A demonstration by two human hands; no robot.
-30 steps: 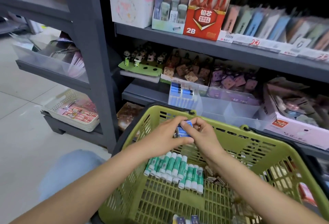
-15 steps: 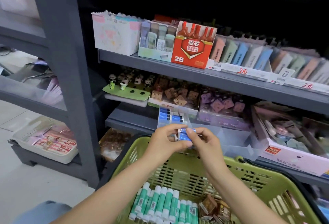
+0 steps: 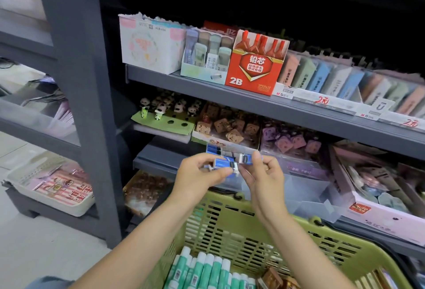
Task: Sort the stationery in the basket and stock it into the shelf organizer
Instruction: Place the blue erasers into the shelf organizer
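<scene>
My left hand (image 3: 197, 175) pinches a small blue-and-white eraser (image 3: 224, 164) above the far rim of the green basket (image 3: 239, 226). My right hand (image 3: 264, 177) pinches a second blue eraser (image 3: 245, 158) just to its right; the two erasers touch or nearly touch. Both hands are raised in front of a clear plastic shelf organizer (image 3: 299, 187) on the lower shelf. A row of matching blue erasers (image 3: 213, 149) stands at the organizer's back left. Several green-and-white glue sticks (image 3: 207, 270) lie in the basket bottom.
Brown packets (image 3: 273, 277) lie beside the glue sticks. A red 2B lead box (image 3: 254, 70) and pastel eraser boxes (image 3: 322, 77) stand on the upper shelf. Panda figures (image 3: 165, 107), brown and purple charms sit behind the organizer. A pink box (image 3: 377, 210) stands right, a grey upright (image 3: 80, 95) left.
Both hands rose from inside the basket to the organizer's height with the erasers. The erasers, held together before, now sit apart, one in each hand. The view tilted up.
</scene>
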